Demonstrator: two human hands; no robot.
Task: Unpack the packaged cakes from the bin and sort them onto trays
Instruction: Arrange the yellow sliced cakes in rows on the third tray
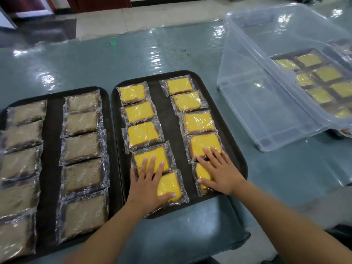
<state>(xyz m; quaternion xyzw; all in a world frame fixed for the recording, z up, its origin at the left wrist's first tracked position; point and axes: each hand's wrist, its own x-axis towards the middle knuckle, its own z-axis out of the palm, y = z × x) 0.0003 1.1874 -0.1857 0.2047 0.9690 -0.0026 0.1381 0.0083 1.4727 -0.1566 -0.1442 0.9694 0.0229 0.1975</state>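
10 yellow cakes [140,111] on rt tray [167,119], 10 brown cakes [82,121] left

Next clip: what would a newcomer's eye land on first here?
Probably the bright yellow cakes in two columns on the middle tray, with the left hand and right hand lying flat on the nearest packs. Next, the pale brown cakes on the left tray, then the clear bin tilted at right.
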